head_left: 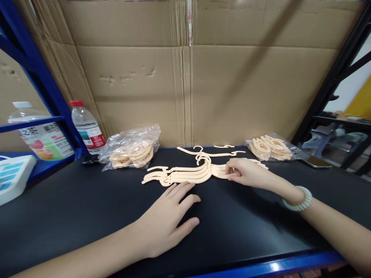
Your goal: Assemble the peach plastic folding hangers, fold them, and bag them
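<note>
A: Stack of hangers (185, 173) fanned on the black bench (87, 208), mid-table, in front of the cardboard wall (185, 85). Right hand (246, 173) resting on the stack's right end, fingers curled over it, pinching lightly by the look of it.

B: And the left hand (168, 220)?

A: Flat on the bench just below the stack, fingers spread, holding nothing, tips near the stack's edge, apart from it or barely touching.

B: Step in hand?

A: Squaring up or counting the stack, most likely. One loose hanger (211, 153) lying just behind.

B: Next move?

A: Probably both hands closing on the stack to even the hooks. Bags of hangers at left (130, 150) and right (271, 148), bottle (87, 127) far left.
</note>
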`<state>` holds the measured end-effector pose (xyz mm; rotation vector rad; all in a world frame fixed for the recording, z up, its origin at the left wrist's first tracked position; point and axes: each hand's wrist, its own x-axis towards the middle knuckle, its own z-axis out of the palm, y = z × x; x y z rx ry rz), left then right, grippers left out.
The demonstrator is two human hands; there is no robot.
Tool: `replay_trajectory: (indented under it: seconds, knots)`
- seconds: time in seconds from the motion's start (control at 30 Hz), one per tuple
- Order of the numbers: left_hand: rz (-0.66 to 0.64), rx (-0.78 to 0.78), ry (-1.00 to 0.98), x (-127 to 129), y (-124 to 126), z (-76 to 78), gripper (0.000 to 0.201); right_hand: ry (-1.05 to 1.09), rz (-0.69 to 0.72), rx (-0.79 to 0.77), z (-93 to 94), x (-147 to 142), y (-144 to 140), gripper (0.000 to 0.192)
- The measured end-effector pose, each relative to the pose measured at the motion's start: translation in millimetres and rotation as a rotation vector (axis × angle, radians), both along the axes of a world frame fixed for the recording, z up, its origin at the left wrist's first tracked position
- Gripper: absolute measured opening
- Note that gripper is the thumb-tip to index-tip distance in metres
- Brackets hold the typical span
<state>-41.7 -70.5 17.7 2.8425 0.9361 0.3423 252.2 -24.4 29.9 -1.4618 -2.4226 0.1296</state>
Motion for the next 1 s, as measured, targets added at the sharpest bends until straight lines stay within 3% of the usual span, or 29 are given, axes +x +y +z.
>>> replay_trajectory:
  seconds: [0.37,0.53,0.6,1.0]
  knots:
    - [-0.037,-0.046,-0.037,1,2,-0.3,0.033,0.057,0.041,0.012,0.1,-2,-5,0.014]
    - [-0.096,-0.086,-0.048,0,2,2.1,0.033,0.086,0.264,-0.261,2.3,-7,-15,0.008]
    - [-0.115,-0.09,-0.048,1,3,3.5,0.033,0.051,0.298,-0.295,2.4,-8,-16,0.006]
    - [-0.137,-0.074,-0.035,2,3,4.5,0.033,0.04,0.276,-0.271,1.5,-13,-17,0.007]
